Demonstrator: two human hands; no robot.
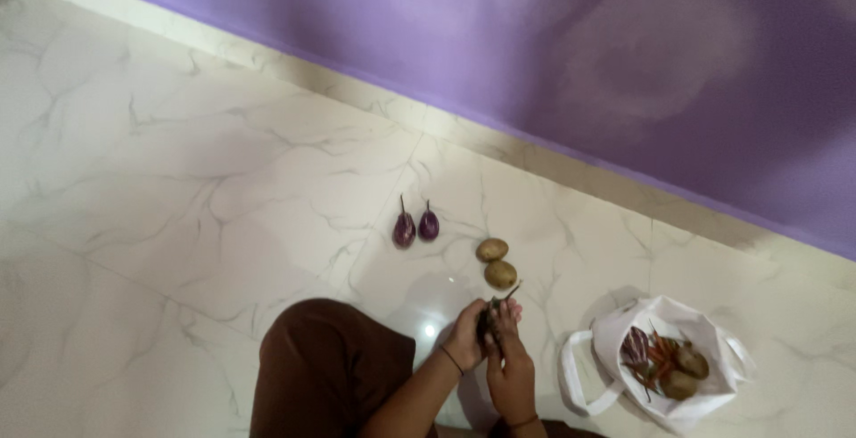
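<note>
Here both hands meet low in the middle of the marble floor, just in front of the person's knee in brown cloth. The left hand and the right hand are closed together around one small dark eggplant, so neither hand is open. Only a narrow part of this vegetable shows between the fingers. Its thin stem comes out at the top and points up and to the right, toward the two potatoes. So I judge that its long axis runs from the palms, near the person, away toward the purple wall, a little tilted to the right.

The step in hand seems to be sorting the vegetables into groups on the floor: this eggplant is lifted and not yet laid down. Two purple eggplants already lie side by side further out, near a joint between tiles, stems pointing to the wall, and the potatoes lie just to the right of them, touching each other. The white bag, open at the right side of the floor, holds more vegetables.

For the next move, I think the hands need to open gently, keeping the stem turned like the others.
</note>
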